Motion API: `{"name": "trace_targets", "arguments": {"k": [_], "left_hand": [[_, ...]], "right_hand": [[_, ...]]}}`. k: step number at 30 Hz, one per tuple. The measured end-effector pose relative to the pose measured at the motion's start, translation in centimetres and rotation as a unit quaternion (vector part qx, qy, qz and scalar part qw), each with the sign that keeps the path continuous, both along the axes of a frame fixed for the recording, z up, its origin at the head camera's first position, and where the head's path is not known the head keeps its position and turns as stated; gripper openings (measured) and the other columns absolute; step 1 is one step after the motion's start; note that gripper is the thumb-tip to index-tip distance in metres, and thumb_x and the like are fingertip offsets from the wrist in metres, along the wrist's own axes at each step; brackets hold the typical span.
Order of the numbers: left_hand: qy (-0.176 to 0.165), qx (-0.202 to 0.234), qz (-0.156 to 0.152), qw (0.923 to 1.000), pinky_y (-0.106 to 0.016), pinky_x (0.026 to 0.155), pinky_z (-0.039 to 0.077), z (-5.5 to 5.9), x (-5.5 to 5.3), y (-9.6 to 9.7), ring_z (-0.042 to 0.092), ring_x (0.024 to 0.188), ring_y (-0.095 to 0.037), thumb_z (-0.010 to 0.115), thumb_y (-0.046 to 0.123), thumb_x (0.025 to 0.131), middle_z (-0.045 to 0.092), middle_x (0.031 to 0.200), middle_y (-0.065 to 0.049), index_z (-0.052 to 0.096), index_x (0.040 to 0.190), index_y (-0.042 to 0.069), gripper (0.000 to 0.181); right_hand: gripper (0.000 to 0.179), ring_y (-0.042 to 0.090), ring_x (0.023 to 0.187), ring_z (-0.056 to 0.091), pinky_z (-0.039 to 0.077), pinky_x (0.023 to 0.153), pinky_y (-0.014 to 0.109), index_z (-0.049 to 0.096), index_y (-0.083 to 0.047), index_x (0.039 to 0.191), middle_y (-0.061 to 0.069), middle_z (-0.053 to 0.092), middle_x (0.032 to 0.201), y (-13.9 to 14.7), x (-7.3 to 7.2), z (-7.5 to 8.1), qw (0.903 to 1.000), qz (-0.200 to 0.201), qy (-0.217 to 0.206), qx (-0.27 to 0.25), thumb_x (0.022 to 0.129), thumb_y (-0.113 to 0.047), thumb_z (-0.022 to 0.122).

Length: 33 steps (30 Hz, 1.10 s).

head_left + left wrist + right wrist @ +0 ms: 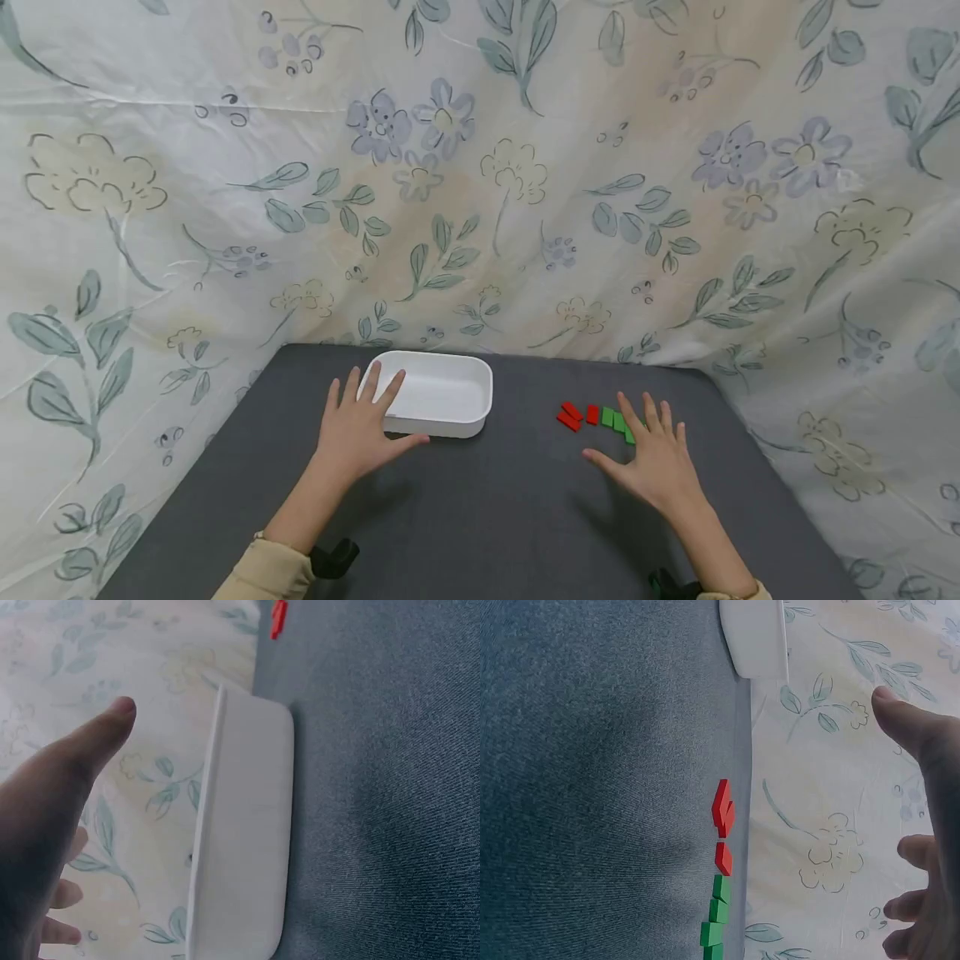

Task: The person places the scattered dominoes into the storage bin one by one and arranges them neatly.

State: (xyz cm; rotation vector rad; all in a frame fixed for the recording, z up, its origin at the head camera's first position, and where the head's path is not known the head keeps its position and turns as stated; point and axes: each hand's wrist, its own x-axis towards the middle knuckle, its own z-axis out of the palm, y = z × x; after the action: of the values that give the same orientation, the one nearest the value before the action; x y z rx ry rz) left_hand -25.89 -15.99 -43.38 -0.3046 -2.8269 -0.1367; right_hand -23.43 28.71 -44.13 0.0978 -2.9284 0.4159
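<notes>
My left hand [357,437] is held above the table with its fingers spread, holding nothing. In the head view its fingertips overlap the near left part of a white rectangular tray [438,428]. On the right, my right hand [660,467] also hovers with spread fingers and an empty palm. Just beyond it lie several small green blocks [607,416], partly hidden by the fingers. Red blocks [569,421] lie to their left, two of them side by side. The right wrist view shows the red blocks [723,806] and green blocks [712,933] in a rough row.
A dark grey cloth covers the table [510,517]. Behind it hangs a pale curtain [480,250] printed with flowers and leaves, close to the table's far edge. The tray's side wall [244,825] stands upright on the cloth in the left wrist view.
</notes>
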Motion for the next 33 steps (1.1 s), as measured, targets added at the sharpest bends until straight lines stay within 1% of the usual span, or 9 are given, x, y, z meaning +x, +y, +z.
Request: {"name": "trace_targets", "arguments": {"k": [3, 5, 8, 11, 16, 18, 22, 25, 33], "left_hand": [[0.012, 0.015, 0.002, 0.9998, -0.071, 0.121, 0.021, 0.0, -0.1, -0.1, 0.026, 0.155, -0.052, 0.063, 0.088, 0.079, 0.028, 0.172, -0.023, 0.035, 0.168, 0.021, 0.115], [0.022, 0.025, 0.001, 0.9995, -0.070, 0.119, 0.026, 0.0, -0.2, -0.2, 0.029, 0.154, -0.052, 0.066, 0.086, 0.079, 0.030, 0.171, -0.023, 0.035, 0.167, 0.019, 0.115], [0.034, 0.040, -0.002, 0.9986, -0.069, 0.113, 0.035, -0.3, -0.2, -0.3, 0.036, 0.150, -0.051, 0.069, 0.083, 0.080, 0.034, 0.169, -0.024, 0.037, 0.167, 0.018, 0.113], [0.039, 0.059, -0.001, 0.9975, -0.066, 0.105, 0.042, -0.8, -0.3, -0.4, 0.043, 0.144, -0.049, 0.071, 0.081, 0.080, 0.037, 0.168, -0.022, 0.038, 0.166, 0.016, 0.113], [0.054, 0.105, 0.004, 0.9930, -0.061, 0.094, 0.047, -1.9, -0.8, -0.8, 0.053, 0.128, -0.047, 0.075, 0.076, 0.080, 0.045, 0.163, -0.020, 0.041, 0.164, 0.013, 0.111], [0.065, 0.128, 0.005, 0.9896, -0.060, 0.091, 0.049, -2.3, -1.0, -1.0, 0.056, 0.119, -0.046, 0.077, 0.073, 0.080, 0.050, 0.159, -0.021, 0.044, 0.163, 0.011, 0.109], [0.080, 0.175, 0.011, 0.9812, -0.056, 0.086, 0.049, -3.4, -1.5, -1.5, 0.057, 0.107, -0.043, 0.081, 0.070, 0.079, 0.056, 0.154, -0.021, 0.048, 0.160, 0.008, 0.107], [0.069, 0.209, 0.019, 0.9753, -0.056, 0.087, 0.048, -4.3, -1.8, -1.9, 0.057, 0.108, -0.043, 0.081, 0.070, 0.079, 0.054, 0.156, -0.020, 0.047, 0.160, 0.006, 0.109], [0.006, 0.278, 0.056, 0.9589, -0.059, 0.099, 0.041, -6.0, -2.4, -2.8, 0.049, 0.126, -0.046, 0.083, 0.070, 0.079, 0.039, 0.166, -0.024, 0.033, 0.166, 0.006, 0.120]], "right_hand": [[0.122, 0.064, 0.153, 0.012, 0.014, 0.117, 0.079, 0.023, -0.010, 0.170, 0.036, 0.015, 0.170, -0.1, -0.1, 0.1, 0.9999, 0.005, 0.012, -0.004, 0.082, -0.082, 0.069], [0.124, 0.064, 0.150, 0.021, 0.025, 0.113, 0.078, 0.024, -0.009, 0.169, 0.036, 0.018, 0.170, -0.1, -0.1, 0.1, 0.9996, 0.008, 0.022, -0.012, 0.081, -0.081, 0.072], [0.123, 0.064, 0.140, 0.041, 0.044, 0.099, 0.075, 0.027, -0.008, 0.169, 0.035, 0.026, 0.168, -0.1, -0.1, -0.1, 0.9985, 0.013, 0.046, -0.028, 0.080, -0.078, 0.077], [0.119, 0.061, 0.127, 0.055, 0.052, 0.085, 0.070, 0.033, -0.008, 0.167, 0.033, 0.037, 0.162, -0.1, -0.2, -0.4, 0.9954, 0.020, 0.078, -0.052, 0.079, -0.071, 0.083], [0.109, 0.054, 0.121, 0.060, 0.050, 0.090, 0.070, 0.045, -0.004, 0.159, 0.029, 0.054, 0.148, 0.0, -0.6, -1.0, 0.9881, 0.030, 0.128, -0.080, 0.077, -0.059, 0.091], [0.107, 0.053, 0.122, 0.060, 0.049, 0.092, 0.071, 0.048, -0.003, 0.157, 0.029, 0.056, 0.146, 0.0, -0.7, -1.3, 0.9874, 0.025, 0.128, -0.089, 0.077, -0.058, 0.091], [0.105, 0.052, 0.128, 0.057, 0.047, 0.097, 0.071, 0.050, -0.002, 0.156, 0.029, 0.054, 0.150, 0.0, -1.1, -2.1, 0.9889, 0.008, 0.106, -0.104, 0.078, -0.060, 0.090], [0.104, 0.053, 0.133, 0.054, 0.046, 0.099, 0.072, 0.050, -0.002, 0.156, 0.029, 0.052, 0.152, 0.0, -1.3, -2.7, 0.9890, 0.002, 0.094, -0.114, 0.079, -0.059, 0.089], [0.097, 0.052, 0.141, 0.046, 0.037, 0.110, 0.072, 0.050, -0.001, 0.155, 0.028, 0.049, 0.155, -0.2, -2.1, -3.8, 0.9879, -0.004, 0.071, -0.138, 0.083, -0.052, 0.089]]}}
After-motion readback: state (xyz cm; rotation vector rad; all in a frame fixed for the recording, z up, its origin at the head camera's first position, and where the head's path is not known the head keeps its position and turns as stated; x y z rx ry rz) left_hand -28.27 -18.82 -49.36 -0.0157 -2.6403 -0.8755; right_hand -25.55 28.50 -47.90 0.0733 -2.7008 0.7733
